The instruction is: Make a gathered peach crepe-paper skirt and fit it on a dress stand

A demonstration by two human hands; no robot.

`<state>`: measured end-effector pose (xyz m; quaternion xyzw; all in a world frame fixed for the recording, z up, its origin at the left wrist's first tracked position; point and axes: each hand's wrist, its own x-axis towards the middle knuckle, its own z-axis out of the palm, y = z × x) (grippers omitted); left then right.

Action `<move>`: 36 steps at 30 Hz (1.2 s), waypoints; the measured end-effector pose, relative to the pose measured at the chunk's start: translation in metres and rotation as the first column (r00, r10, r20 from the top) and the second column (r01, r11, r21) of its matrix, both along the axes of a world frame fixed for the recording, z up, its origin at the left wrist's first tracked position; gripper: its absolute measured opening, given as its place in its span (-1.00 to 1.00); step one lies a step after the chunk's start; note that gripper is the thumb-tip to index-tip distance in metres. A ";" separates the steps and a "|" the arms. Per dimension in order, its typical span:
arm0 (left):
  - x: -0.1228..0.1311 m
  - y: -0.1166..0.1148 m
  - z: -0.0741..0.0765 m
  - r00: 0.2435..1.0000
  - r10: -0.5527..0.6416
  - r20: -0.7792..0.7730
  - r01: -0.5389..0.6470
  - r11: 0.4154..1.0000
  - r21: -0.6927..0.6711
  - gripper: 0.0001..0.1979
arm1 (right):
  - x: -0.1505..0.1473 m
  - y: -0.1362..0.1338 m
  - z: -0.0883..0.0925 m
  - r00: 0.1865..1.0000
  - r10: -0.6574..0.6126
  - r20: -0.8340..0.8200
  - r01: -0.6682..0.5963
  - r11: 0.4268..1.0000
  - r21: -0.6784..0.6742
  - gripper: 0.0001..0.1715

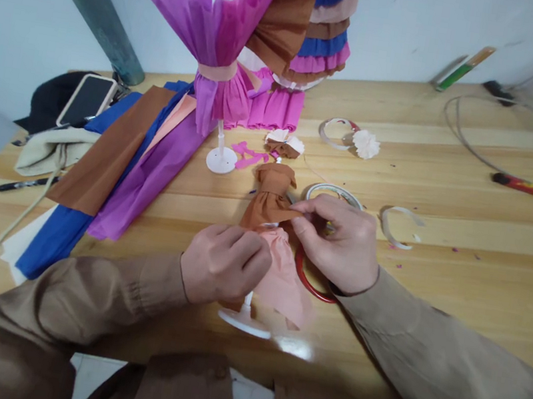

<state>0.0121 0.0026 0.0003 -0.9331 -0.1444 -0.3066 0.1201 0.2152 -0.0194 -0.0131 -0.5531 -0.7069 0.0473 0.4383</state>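
Note:
A small dress form lies tilted on the table, its white stand (244,321) toward me. It wears a brown crepe-paper dress (272,190) with a gathered skirt, and a light pink paper strip (282,276) hangs out below the hem. My right hand (338,241) pinches the right edge of the brown skirt between thumb and fingertips. Curled closed at the lower left of the hem is my left hand (226,264), beside the pink paper; its fingertips are hidden. Partly under my right hand lie tape rolls, one with a red ring (309,280).
A larger form in a purple paper dress (216,36) stands behind, next to a layered paper dress (325,40). Paper strips (113,148), a phone (87,102) and a steel flask (90,3) are at left. A white paper flower (366,144) and a red glue gun (526,187) lie at right.

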 end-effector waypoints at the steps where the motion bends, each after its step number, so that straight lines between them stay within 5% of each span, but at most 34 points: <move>1: 0.001 0.000 0.003 1.000 0.010 -0.016 -0.010 1.000 0.002 -0.75 | -0.001 0.000 0.001 1.000 0.000 0.000 0.000 1.000 0.001 -0.89; 6: 0.006 0.001 0.012 0.996 0.076 -0.054 -0.074 0.996 0.047 -0.77 | -0.002 -0.002 0.003 1.000 0.007 0.005 -0.007 1.000 0.009 -0.90; 36: 0.017 0.009 0.004 0.980 0.199 0.017 -0.198 0.960 0.199 -0.81 | -0.004 -0.005 -0.002 0.998 0.039 0.043 -0.041 0.998 0.047 -0.92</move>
